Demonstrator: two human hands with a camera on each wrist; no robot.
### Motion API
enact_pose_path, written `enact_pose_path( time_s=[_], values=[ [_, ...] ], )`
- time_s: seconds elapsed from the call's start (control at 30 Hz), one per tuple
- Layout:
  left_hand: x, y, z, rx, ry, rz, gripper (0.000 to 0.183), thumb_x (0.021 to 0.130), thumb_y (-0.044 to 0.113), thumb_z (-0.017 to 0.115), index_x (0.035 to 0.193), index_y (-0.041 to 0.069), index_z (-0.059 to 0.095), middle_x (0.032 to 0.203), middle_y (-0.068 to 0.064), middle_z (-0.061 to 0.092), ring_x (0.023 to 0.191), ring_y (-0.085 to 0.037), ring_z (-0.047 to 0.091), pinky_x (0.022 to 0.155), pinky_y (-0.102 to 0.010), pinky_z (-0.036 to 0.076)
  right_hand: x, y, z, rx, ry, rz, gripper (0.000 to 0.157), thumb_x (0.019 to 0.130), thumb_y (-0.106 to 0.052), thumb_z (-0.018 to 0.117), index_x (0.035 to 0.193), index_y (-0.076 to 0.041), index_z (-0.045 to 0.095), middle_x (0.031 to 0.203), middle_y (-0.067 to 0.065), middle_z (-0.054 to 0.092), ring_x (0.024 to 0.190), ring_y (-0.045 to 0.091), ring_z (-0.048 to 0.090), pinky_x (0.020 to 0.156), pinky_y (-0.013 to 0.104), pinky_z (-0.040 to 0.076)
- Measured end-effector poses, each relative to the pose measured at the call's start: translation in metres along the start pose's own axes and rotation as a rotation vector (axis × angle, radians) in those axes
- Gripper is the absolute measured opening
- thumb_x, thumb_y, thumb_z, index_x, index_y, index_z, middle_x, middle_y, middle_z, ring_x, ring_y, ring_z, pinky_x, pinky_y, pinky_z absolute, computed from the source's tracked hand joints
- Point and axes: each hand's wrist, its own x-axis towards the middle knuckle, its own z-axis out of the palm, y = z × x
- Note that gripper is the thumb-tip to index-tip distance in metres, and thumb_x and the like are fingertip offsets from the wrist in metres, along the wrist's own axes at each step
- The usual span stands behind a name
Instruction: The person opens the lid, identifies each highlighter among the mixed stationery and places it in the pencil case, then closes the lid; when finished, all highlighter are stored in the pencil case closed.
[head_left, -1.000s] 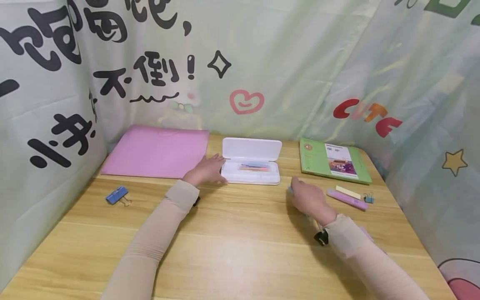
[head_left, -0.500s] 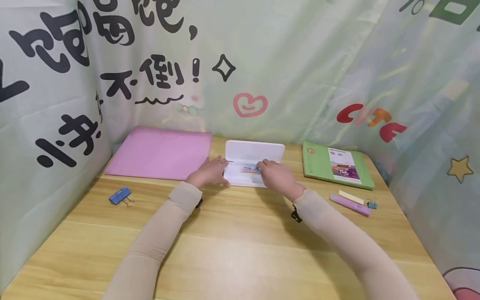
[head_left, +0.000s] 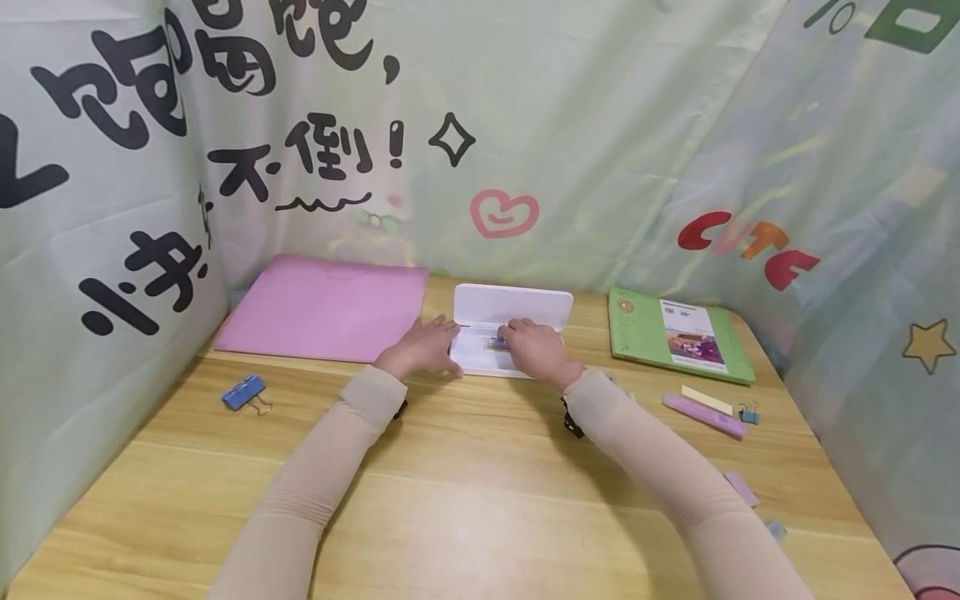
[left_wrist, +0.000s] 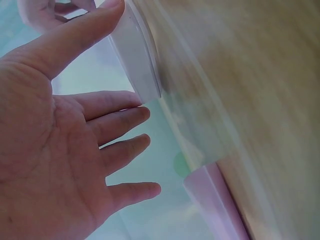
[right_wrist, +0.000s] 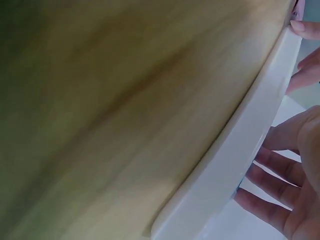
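Observation:
A white pencil case (head_left: 474,359) lies with its lid raised at the table's far middle, and thin coloured pens (head_left: 491,343) show inside. My left hand (head_left: 422,347) rests at its left end. In the left wrist view, the thumb touches one corner and the index fingertip another; the other fingers (left_wrist: 125,152) are spread. My right hand (head_left: 542,352) reaches over the front rim into the case, fingers bent. A small blue object (right_wrist: 237,191) shows at its fingertips in the right wrist view; its kind is mostly hidden.
A pink folder (head_left: 330,308) lies left, a blue binder clip (head_left: 243,392) before it. Rightward are a green book (head_left: 637,329), a purple pen-like stick (head_left: 705,415), a cream strip (head_left: 707,400), a small teal clip (head_left: 748,413) and a purple block (head_left: 741,488). Fabric walls stand behind.
My right hand has moved left from the table beside the green book into the pencil case, with something pale blue at its fingers. The left hand stays at the case's left end.

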Motion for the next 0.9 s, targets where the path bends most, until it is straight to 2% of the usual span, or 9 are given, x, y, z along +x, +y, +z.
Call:
enact_pose_path(
  time_s=[0.4, 0.67, 0.8, 0.9],
  values=[
    [0.001, 0.000, 0.001, 0.006, -0.009, -0.006, 0.091, 0.069, 0.055, 0.061, 0.137, 0.009, 0.024, 0.142, -0.004, 0.018, 0.130, -0.024, 0.005, 0.101, -0.051, 0.000, -0.003, 0.004, -0.007, 0.006, -0.028, 0.099, 0.013, 0.082, -0.008, 0.050, 0.089, -0.011, 0.060, 0.080, 0.003, 0.053, 0.072, 0.020, 0.052, 0.048, 0.037, 0.046],
    [0.000, 0.002, -0.001, -0.004, -0.002, 0.000, 0.092, 0.068, 0.055, 0.062, 0.137, 0.009, 0.024, 0.142, -0.005, 0.018, 0.130, -0.025, 0.005, 0.101, -0.051, 0.000, -0.024, 0.017, -0.025, 0.040, -0.054, 0.143, 0.017, 0.077, -0.007, 0.055, 0.092, -0.010, 0.061, 0.083, 0.005, 0.056, 0.070, 0.022, 0.054, 0.051, 0.036, 0.047],
    [-0.002, 0.003, -0.002, -0.020, -0.016, -0.006, 0.091, 0.069, 0.053, 0.063, 0.138, 0.009, 0.023, 0.142, -0.005, 0.017, 0.130, -0.024, 0.004, 0.101, -0.051, 0.000, -0.045, 0.027, -0.039, 0.062, -0.134, 0.237, 0.012, 0.077, -0.008, 0.055, 0.088, -0.010, 0.060, 0.074, 0.006, 0.055, 0.062, 0.022, 0.053, 0.043, 0.036, 0.043],
    [-0.002, 0.001, -0.003, -0.024, -0.018, -0.002, 0.091, 0.069, 0.053, 0.063, 0.138, 0.008, 0.022, 0.142, -0.006, 0.018, 0.130, -0.024, 0.004, 0.101, -0.051, 0.000, -0.063, 0.039, -0.054, 0.074, -0.266, 0.310, 0.006, 0.077, -0.007, 0.051, 0.077, -0.008, 0.056, 0.066, 0.006, 0.053, 0.056, 0.022, 0.050, 0.039, 0.036, 0.039]
  ],
)
